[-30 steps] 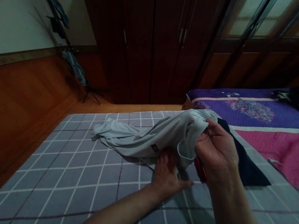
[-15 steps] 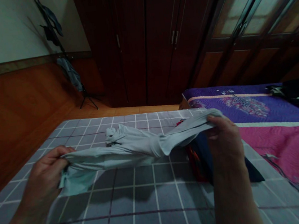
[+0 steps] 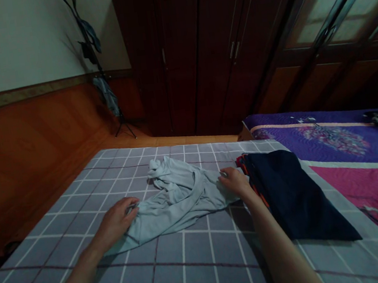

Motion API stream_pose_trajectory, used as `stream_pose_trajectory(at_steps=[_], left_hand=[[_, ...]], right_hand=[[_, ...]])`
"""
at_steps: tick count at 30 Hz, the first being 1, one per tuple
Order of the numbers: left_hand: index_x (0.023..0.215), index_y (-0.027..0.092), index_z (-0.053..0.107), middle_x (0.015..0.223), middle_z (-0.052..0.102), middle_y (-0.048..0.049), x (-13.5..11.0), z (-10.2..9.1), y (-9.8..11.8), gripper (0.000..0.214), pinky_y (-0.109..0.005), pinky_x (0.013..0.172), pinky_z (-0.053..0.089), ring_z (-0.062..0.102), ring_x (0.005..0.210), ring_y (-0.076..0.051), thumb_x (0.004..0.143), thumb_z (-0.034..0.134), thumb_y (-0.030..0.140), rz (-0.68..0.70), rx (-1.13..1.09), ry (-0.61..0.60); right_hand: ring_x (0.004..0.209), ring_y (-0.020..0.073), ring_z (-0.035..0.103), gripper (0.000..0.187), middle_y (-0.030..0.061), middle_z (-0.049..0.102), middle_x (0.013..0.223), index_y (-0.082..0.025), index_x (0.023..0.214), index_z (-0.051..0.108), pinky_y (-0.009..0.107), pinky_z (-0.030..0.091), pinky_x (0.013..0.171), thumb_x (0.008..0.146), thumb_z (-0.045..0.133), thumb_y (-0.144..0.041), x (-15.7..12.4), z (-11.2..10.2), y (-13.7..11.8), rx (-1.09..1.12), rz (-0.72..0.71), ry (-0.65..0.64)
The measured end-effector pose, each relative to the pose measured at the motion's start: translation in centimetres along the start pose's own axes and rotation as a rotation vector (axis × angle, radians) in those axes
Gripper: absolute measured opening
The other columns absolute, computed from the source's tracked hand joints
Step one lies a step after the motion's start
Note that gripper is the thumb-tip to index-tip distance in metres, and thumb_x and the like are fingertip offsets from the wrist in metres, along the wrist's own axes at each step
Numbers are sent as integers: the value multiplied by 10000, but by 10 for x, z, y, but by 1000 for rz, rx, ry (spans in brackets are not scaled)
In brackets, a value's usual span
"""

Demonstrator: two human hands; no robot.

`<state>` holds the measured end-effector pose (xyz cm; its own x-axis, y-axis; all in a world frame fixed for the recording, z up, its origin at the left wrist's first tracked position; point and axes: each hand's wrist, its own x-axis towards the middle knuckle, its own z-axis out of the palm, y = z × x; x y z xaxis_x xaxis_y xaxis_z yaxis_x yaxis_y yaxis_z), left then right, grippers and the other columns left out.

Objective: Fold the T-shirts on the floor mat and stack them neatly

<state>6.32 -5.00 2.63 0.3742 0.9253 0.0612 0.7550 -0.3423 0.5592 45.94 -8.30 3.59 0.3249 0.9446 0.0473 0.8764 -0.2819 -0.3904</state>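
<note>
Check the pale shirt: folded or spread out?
Neither: the pale shirt lies bunched in loose twisted ridges, with the left hand and right hand resting on its edges.

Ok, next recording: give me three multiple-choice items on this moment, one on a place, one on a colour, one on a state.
1. Where does the dark navy stack of clothing lie relative to the pale blue garment?
A. To its left in view
B. To its right in view
C. On top of it

2. What colour is the checked sheet under the hands?
A. Green with yellow lines
B. Red with black lines
C. Grey with white lines

3. What are the left hand and right hand doing?
A. Both touching the garment
B. Both lifting it high in the air
C. Both holding the navy stack

Answers:
1. B, the stack lies to the right, beyond the right hand.
2. C, white lines grid the grey.
3. A, both are on the garment, which lies on the sheet.
</note>
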Motion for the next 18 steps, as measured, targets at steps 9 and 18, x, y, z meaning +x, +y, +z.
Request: stream_pose_trajectory(at_steps=[9, 18], left_hand=[[1104, 189, 646, 1034, 657, -86, 25, 38, 24, 336, -337, 871, 455, 595, 985, -235, 789, 590, 293, 193, 69, -35], [917, 200, 664, 851, 631, -50, 21, 37, 24, 182, -305, 766, 427, 582, 826, -203, 830, 526, 281, 201, 47, -19]], right_hand=[[1001, 293, 552, 412, 141, 682, 945, -163, 1113, 662, 356, 382, 863, 748, 594, -343, -6, 15, -4, -80, -31, 29], [614, 173, 542, 166, 12, 551, 560, -186, 585, 562, 252, 369, 579, 701, 524, -298, -3, -10, -8, 310, -33, 91]])
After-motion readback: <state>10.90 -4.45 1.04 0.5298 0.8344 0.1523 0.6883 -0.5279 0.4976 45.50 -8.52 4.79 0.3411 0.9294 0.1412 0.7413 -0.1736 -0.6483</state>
